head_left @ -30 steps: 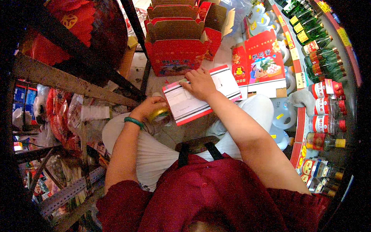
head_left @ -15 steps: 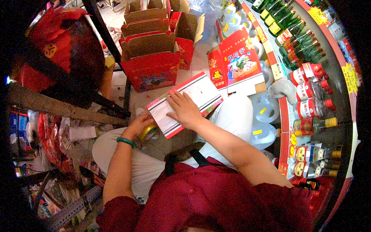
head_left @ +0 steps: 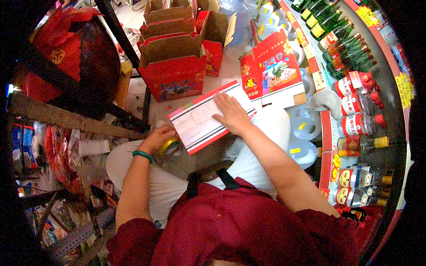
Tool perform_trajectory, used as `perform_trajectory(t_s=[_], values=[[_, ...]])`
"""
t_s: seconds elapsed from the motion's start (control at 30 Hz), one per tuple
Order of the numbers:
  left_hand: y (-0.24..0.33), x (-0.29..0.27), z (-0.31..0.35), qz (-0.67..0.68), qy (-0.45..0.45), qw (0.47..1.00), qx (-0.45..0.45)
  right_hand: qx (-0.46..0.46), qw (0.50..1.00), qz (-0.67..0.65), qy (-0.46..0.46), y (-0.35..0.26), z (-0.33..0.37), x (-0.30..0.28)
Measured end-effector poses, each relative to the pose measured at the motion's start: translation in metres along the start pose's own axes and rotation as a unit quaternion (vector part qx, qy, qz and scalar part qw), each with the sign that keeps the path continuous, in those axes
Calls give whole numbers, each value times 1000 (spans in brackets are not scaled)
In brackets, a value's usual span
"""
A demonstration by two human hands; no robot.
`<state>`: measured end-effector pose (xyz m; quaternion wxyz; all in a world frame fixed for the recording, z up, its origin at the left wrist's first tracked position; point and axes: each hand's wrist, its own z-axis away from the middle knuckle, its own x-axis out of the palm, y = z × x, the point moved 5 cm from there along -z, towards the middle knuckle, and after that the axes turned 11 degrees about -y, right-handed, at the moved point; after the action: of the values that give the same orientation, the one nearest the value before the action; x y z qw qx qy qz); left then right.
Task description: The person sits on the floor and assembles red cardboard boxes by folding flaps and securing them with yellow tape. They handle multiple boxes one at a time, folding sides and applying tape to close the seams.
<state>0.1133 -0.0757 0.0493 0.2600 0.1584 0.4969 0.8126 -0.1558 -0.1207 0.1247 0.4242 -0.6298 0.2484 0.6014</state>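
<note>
A carton with a white face, dark stripes and red edges lies slanted in front of me, above my knees. My right hand presses flat on its upper right half, fingers stretched out. At the carton's left end my left hand, below a green bracelet, grips a roll of yellow tape. Its fingertips are partly hidden by the carton's edge. I cannot make out whether a strip of tape runs from the roll onto the carton.
Open red cartons stand together ahead. A flattened red carton leans at the right against large plastic jugs. Shelves of bottles line the right side, with a grey glove hanging there. A metal rack beam crosses on the left.
My right hand has slid up and to the right across the carton's white face. The left hand keeps its hold on the tape roll and has barely moved.
</note>
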Motion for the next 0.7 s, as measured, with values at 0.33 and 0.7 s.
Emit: perform_trajectory(t_s=[0.33,0.7], values=[[-1,-3,-15,-48,-20,998,-23,125,992,-16,10,50,-6,0],[-19,4,-20,72,-26,996,52,259,951,-161,51,81,-21,-17]])
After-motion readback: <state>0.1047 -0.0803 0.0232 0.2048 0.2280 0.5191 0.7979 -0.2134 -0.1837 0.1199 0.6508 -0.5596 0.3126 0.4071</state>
